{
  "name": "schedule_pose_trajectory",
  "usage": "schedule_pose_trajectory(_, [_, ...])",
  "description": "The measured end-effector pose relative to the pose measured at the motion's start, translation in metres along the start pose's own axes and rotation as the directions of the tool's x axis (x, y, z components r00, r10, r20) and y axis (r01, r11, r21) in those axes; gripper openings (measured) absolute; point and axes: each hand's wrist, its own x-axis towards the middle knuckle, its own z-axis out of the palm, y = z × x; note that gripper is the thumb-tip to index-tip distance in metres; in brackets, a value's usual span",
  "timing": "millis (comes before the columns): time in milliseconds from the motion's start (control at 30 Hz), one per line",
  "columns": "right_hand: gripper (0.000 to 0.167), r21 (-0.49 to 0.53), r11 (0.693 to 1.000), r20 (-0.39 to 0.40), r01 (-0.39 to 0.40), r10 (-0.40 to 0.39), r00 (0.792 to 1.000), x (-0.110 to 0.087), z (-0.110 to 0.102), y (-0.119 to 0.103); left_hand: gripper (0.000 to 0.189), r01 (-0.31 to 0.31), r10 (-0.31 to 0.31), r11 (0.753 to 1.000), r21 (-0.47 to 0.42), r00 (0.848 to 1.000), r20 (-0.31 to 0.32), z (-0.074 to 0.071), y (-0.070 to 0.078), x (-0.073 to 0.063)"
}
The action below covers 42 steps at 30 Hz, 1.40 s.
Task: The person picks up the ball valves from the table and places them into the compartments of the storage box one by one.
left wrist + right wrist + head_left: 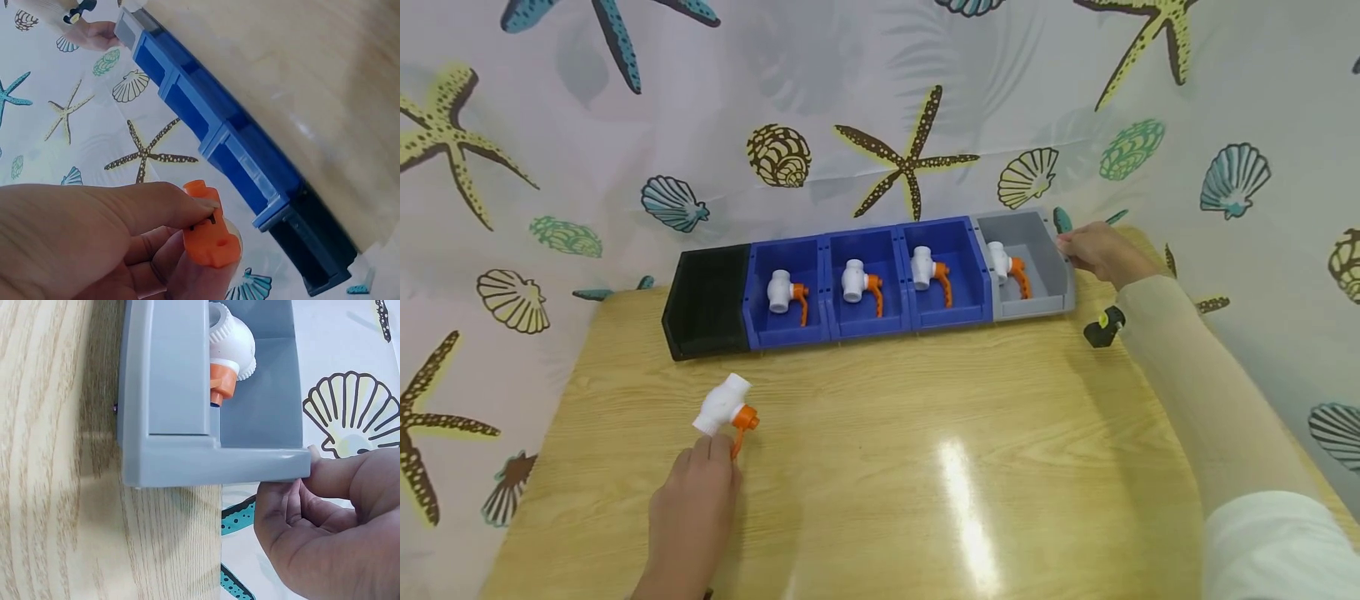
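Observation:
My left hand (694,500) pinches a white plastic ball valve (722,404) by its orange handle, in front of the black bin (709,304). In the left wrist view the thumb lies on the orange handle (211,240), with the fingers behind it. At the far right end of the row, my right hand (1105,252) grips the side wall of the grey bin (1033,308) between thumb and fingers. One white valve (234,350) with an orange handle lies inside that grey bin. Three blue bins (868,327) stand between the black and grey ones, each with one similar valve.
The bins form one joined row at the back of the wooden table (880,467). Behind and beside it hangs a cloth (880,83) printed with starfish and shells. A small black device (1103,327) is at the right wrist.

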Motion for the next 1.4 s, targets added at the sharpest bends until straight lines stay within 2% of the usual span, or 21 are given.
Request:
schedule_pose_trajectory(133, [0.050, 0.002, 1.000, -0.007, -0.010, 0.010, 1.000, -0.002, -0.001, 0.004, 0.019, -0.008, 0.007, 1.000, -0.006, 0.999, -0.035, -0.007, -0.007, 0.008])
schedule_pose_trajectory(400, [0.051, 0.014, 1.000, -0.021, -0.005, 0.005, 1.000, -0.003, -0.005, 0.004, 0.017, 0.050, -0.049, 0.996, -0.072, 0.999, 0.016, -0.016, -0.027, 0.039])
schedule_pose_trajectory(567, [0.051, 0.000, 1.000, -0.014, 0.011, -0.011, 1.000, -0.002, -0.006, 0.000, 0.015, 0.094, -0.090, 0.990, -0.108, 0.995, 0.038, -0.013, -0.043, 0.064])
schedule_pose_trajectory(667, [0.050, -0.002, 1.000, -0.031, 0.016, -0.016, 0.999, -0.002, -0.005, -0.001, 0.015, 0.095, -0.092, 0.989, -0.116, 0.995, 0.034, -0.003, -0.053, 0.079])
schedule_pose_trajectory(833, [0.048, 0.007, 1.000, -0.067, -0.003, 0.003, 0.998, -0.002, -0.001, 0.003, 0.015, 0.092, -0.089, 0.990, -0.106, 0.996, 0.027, 0.023, -0.068, 0.101])
schedule_pose_trajectory(967, [0.047, 0.032, 0.999, -0.058, 0.020, -0.018, 0.998, -0.002, 0.004, 0.006, 0.016, 0.124, -0.116, 0.987, -0.100, 0.990, 0.082, 0.042, -0.079, 0.114])
schedule_pose_trajectory(1133, [0.047, 0.030, 0.999, -0.075, 0.012, -0.010, 0.997, 0.003, 0.005, 0.004, 0.016, 0.136, -0.129, 0.988, -0.077, 0.987, 0.097, 0.062, -0.090, 0.133])
schedule_pose_trajectory(1400, [0.046, 0.036, 0.999, -0.084, 0.000, 0.002, 0.997, 0.002, 0.005, 0.004, 0.016, 0.146, -0.138, 0.988, -0.046, 0.980, 0.140, 0.082, -0.098, 0.155])
